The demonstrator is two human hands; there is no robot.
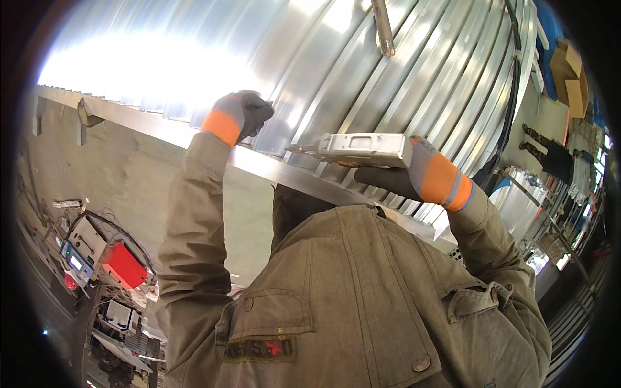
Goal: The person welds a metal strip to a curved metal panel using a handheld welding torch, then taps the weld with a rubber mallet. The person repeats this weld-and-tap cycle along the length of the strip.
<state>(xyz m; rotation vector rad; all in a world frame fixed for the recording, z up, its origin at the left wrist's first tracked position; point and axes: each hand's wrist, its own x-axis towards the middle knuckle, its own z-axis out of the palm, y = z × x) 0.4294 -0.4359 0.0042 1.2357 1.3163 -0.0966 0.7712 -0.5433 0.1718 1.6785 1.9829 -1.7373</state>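
Observation:
Both my hands wear grey and orange gloves with dark fingers. My left hand [239, 118] is closed at the near edge of the ribbed silver metal panels [336, 97], its fingers curled over something too small or hidden to name. In my right hand [424, 171] is a silver gun-shaped tool [365, 149], boxy at the back and narrowing to a thin nozzle. That nozzle points left, toward the panel edge close to my left hand. Some of my right fingers are hidden behind the tool's body.
A metal beam [278, 173] runs along the panels' near edge, with a clamp-like hook [87, 113] at its left. A metal bar [383, 29] lies over the panels. Machines and a red box [125, 265] stand at lower left. Cardboard boxes [569, 77] and a person [550, 155] are at right.

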